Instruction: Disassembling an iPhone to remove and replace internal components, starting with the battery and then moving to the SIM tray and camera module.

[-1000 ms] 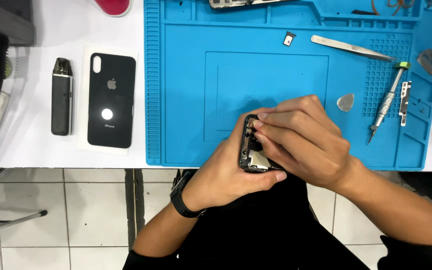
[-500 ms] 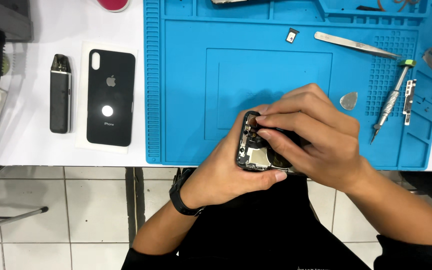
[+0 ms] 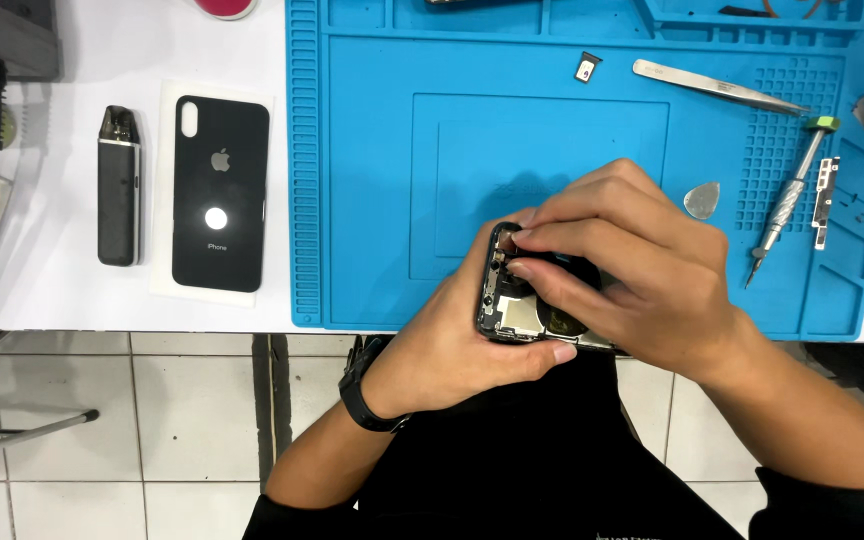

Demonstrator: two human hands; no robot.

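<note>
An opened phone body with bare inner parts is held at the near edge of the blue repair mat. My left hand cradles it from below, a black band on the wrist. My right hand lies over the top of the phone, its fingertips pinched at the phone's upper left corner. Most of the phone is hidden under the right hand. I cannot tell whether anything small sits between the pinched fingertips.
A black phone back cover on white paper and a slim dark device lie left of the mat. On the mat: tweezers, a small tray part, a grey pick, a screwdriver, a metal bracket.
The right hand's fingertips have shifted slightly along the phone's upper corner; both hands and the phone stay in nearly the same place.
</note>
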